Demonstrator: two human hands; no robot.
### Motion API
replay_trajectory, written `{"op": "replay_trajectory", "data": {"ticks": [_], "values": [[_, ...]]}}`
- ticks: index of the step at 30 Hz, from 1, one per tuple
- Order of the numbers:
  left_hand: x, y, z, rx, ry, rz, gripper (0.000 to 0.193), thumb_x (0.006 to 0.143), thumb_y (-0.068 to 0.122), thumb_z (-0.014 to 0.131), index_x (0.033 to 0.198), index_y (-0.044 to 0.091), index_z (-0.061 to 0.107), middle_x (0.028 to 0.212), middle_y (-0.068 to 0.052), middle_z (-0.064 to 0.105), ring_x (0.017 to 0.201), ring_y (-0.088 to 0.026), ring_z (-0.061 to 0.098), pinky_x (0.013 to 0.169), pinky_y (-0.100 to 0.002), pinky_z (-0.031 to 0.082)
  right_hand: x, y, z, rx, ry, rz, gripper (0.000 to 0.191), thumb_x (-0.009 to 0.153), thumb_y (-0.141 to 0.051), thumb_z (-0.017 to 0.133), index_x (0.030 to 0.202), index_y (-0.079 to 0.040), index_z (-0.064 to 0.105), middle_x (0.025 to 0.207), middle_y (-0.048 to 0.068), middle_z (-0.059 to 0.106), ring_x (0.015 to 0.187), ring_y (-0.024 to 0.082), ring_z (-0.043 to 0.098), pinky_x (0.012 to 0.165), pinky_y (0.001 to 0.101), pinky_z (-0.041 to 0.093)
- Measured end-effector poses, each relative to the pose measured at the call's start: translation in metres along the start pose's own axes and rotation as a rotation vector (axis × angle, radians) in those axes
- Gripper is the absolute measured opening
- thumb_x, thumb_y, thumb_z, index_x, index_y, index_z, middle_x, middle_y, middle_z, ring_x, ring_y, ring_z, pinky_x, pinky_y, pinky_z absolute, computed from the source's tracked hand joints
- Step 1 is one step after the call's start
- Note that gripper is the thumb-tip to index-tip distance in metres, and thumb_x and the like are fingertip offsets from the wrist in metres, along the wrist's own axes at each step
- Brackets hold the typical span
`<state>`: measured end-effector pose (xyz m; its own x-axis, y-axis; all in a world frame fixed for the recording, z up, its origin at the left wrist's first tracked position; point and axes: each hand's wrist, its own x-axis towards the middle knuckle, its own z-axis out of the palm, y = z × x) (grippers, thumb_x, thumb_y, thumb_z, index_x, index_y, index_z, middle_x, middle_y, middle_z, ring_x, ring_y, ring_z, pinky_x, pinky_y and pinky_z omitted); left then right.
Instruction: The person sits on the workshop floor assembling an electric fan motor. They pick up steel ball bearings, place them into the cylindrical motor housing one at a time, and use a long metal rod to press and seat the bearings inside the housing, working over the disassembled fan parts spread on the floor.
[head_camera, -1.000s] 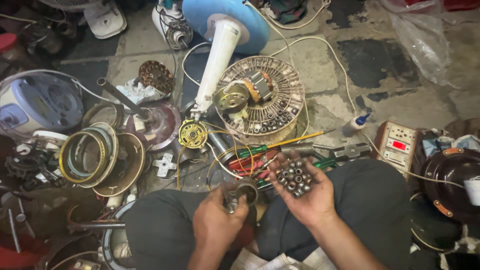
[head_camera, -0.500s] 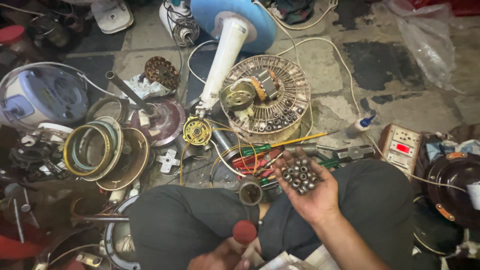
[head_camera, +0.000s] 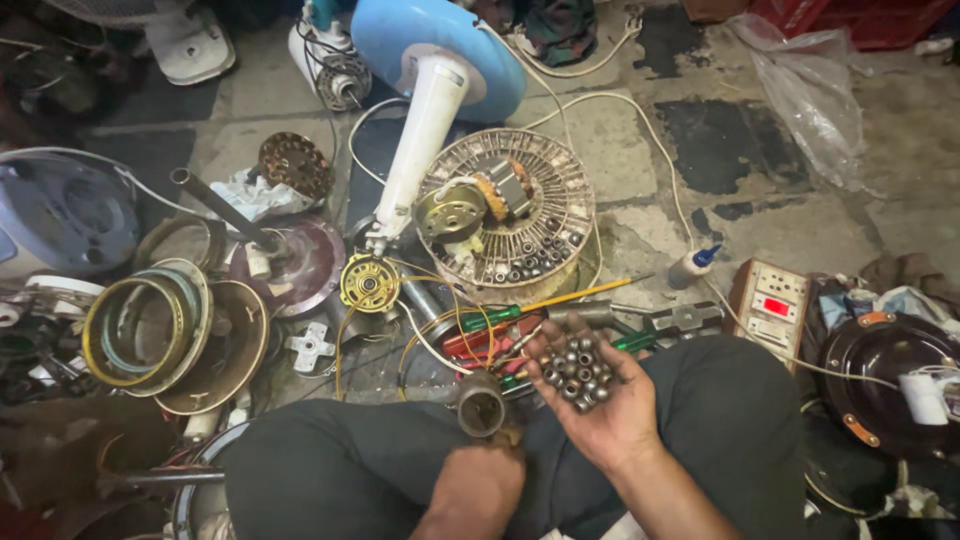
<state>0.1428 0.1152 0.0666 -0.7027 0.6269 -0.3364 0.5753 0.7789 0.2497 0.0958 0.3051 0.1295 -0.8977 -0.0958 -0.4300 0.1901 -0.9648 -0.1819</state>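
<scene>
**Bearings in the palm, a metal cup in the fist**

The person sits cross-legged on a stone floor (head_camera: 620, 150) among fan parts. The right hand (head_camera: 590, 395) lies palm up over the right knee, fingers loosely spread, cradling a heap of small metal bearings (head_camera: 575, 368) (grey rings, packed close and touching one another). The left hand (head_camera: 478, 485) is closed around the lower part of a short metal cylinder (head_camera: 481, 405), whose open mouth faces up towards the camera; it sits just beside the heap of bearings, between the knees.

Just beyond the hands lie screwdrivers (head_camera: 500, 322) with green, red and yellow handles, crossing one another on the floor. Past them stands a round wire fan guard (head_camera: 560, 200) holding a motor (head_camera: 500, 190) and a row of more bearings along its near rim. A white fan stand (head_camera: 420, 140) leans from its blue base (head_camera: 400, 40) down to a yellow wound coil (head_camera: 368, 283). To the left is a stack of metal rings (head_camera: 145, 330); to the right a small meter box (head_camera: 770, 305) with a red display.
</scene>
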Motion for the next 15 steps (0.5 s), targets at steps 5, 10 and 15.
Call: {"op": "replay_trajectory", "data": {"ticks": [5,10,15], "values": [[-0.003,-0.01,0.022,-0.08,-0.025,-0.126,0.017,0.09,0.013,0.062,0.094,0.003,0.075,0.103,-0.02,0.071,0.077,-0.037,0.073,0.065,-0.053,0.06,0.0,0.003,-0.002,-0.01,-0.022,0.016,0.043,0.092,-0.025,0.052,0.128,-0.005,0.064,0.128,0.018,0.068,0.12,0.038,0.062,0.103,0.0546,0.049],[0.016,0.012,0.027,0.091,-0.014,-0.195,0.02,0.094,0.013,0.058,0.1,-0.001,0.072,0.098,-0.021,0.072,0.077,-0.036,0.074,0.063,-0.054,0.06,0.0,0.003,0.004,-0.015,0.001,0.005,0.042,0.091,-0.024,0.052,0.127,-0.006,0.065,0.127,0.018,0.069,0.118,0.038,0.063,0.101,0.054,0.05],[-0.002,0.01,0.004,-0.168,0.25,-0.128,0.025,0.091,0.018,0.06,0.11,0.006,0.072,0.099,-0.019,0.071,0.075,-0.034,0.074,0.064,-0.05,0.061,0.0,0.001,0.002,-0.013,-0.01,0.011,0.041,0.092,-0.024,0.052,0.127,-0.006,0.064,0.129,0.018,0.068,0.12,0.039,0.062,0.102,0.0548,0.05]]}}
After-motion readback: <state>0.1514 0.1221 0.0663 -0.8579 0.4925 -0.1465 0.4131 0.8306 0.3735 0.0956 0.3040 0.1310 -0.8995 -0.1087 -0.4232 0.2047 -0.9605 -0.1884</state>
